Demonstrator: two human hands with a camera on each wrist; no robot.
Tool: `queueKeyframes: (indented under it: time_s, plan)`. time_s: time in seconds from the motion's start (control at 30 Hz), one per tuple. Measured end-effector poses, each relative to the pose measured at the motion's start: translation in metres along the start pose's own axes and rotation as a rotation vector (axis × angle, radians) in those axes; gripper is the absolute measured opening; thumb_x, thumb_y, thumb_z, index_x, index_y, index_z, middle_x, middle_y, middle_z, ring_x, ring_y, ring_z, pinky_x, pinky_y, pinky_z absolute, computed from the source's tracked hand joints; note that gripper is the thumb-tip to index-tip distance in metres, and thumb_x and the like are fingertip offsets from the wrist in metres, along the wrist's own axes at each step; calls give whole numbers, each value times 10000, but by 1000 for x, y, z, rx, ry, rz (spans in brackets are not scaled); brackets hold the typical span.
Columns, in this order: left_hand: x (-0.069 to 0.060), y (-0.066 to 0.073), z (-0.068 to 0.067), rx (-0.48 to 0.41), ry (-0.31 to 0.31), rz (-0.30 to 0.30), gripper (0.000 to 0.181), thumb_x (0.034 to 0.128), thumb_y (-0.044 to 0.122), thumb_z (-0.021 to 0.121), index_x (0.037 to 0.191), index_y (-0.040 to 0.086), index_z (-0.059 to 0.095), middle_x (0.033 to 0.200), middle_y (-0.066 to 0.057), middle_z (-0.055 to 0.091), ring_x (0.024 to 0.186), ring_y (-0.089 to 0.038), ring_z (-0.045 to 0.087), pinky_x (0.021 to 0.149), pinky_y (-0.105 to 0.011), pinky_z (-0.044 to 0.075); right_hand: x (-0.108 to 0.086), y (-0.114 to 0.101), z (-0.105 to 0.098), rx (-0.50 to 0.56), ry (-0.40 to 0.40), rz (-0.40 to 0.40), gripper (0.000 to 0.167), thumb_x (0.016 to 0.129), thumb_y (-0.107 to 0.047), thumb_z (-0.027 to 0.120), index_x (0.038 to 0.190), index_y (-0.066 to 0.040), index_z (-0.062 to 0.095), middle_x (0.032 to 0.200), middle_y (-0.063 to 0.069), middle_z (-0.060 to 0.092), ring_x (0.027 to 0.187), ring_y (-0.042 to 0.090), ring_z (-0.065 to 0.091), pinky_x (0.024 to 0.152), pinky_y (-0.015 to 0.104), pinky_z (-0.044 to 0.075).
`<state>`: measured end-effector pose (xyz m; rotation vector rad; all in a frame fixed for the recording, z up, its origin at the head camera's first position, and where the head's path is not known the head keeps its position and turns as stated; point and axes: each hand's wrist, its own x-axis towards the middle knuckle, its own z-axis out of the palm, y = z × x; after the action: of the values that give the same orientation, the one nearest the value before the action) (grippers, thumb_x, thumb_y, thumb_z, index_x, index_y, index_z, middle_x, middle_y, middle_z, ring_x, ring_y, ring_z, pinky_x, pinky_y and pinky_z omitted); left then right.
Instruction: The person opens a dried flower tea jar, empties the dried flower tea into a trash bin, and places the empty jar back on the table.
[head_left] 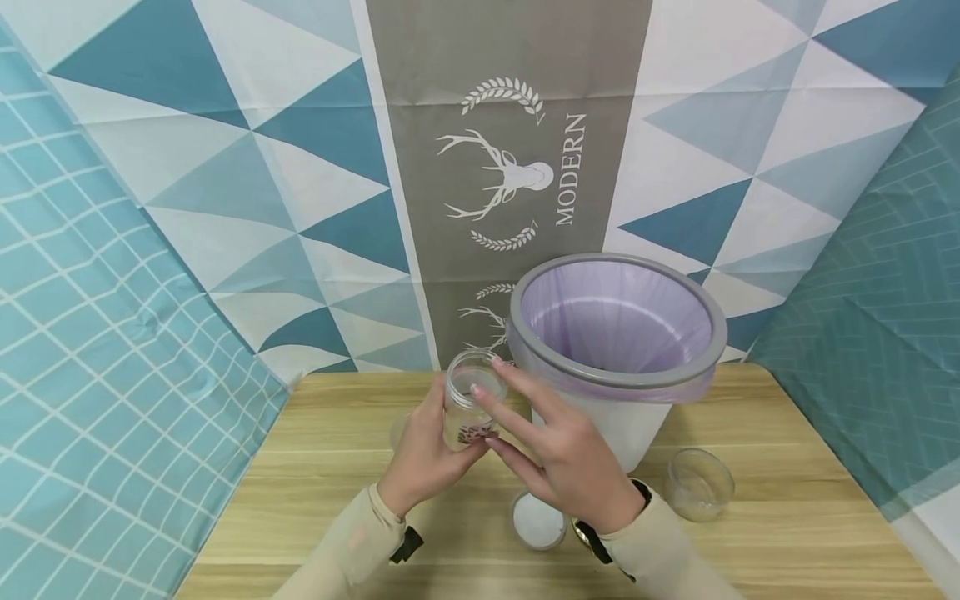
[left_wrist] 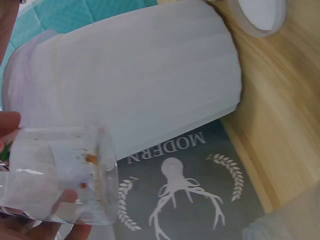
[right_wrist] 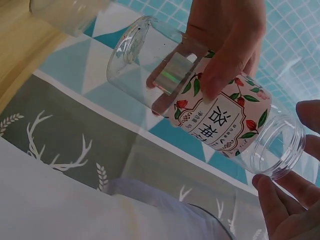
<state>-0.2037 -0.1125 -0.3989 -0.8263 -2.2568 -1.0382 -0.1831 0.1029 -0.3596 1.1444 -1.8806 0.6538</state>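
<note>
A clear jar (head_left: 463, 417) is in my left hand (head_left: 423, 462), tilted, its uncovered mouth toward the upper part of the head view. In the right wrist view, its pink label (right_wrist: 220, 115) shows red flowers, green leaves and Chinese characters. My left fingers and thumb grip the jar's body around the label. Beside the mouth, my right hand (head_left: 566, 450) has its fingers spread and extended; in the right wrist view, one fingertip (right_wrist: 260, 181) touches the threaded rim. Small reddish-brown bits (left_wrist: 91, 158) cling inside near the jar's base.
Behind my right hand stands a white bin (head_left: 618, 429) with a grey rim and purple liner. A white round lid (head_left: 538, 521) lies below that hand, and a clear round container (head_left: 701, 485) sits at the right. Another clear object (head_left: 399, 430) is partly hidden behind my left hand.
</note>
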Motion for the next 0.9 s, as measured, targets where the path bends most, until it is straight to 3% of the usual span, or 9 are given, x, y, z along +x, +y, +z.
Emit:
queueKeyframes:
  time_s: [0.33, 0.67, 0.9]
  plan:
    - [-7, -15, 10, 46, 27, -110, 967, 693, 130, 943, 1492, 54, 404, 1263, -141, 682, 1128, -272, 702, 938, -476, 584, -15, 4, 22, -31, -117, 57, 588, 971, -269, 732, 1519, -183, 538, 1571, 184, 476, 1273, 293, 641, 865, 353, 601]
    - [-15, -36, 22, 26, -55, -195, 876, 751, 157, 941, 1460, 73, 434, 1268, -103, 653, 1180, -260, 673, 969, -473, 574, -30, 10, 40, -72, -231, 137, 726, 906, -257, 798, 1556, -181, 484, 1603, 187, 429, 1190, 304, 680, 866, 371, 606]
    - [-16, -41, 30, -33, -129, -315, 939, 760, 126, 923, 1514, 40, 369, 1398, -178, 600, 1238, -337, 633, 1052, -524, 523, -36, 12, 46, -69, -299, 191, 686, 933, -261, 782, 1552, -202, 493, 1628, 152, 406, 1200, 283, 678, 863, 358, 605]
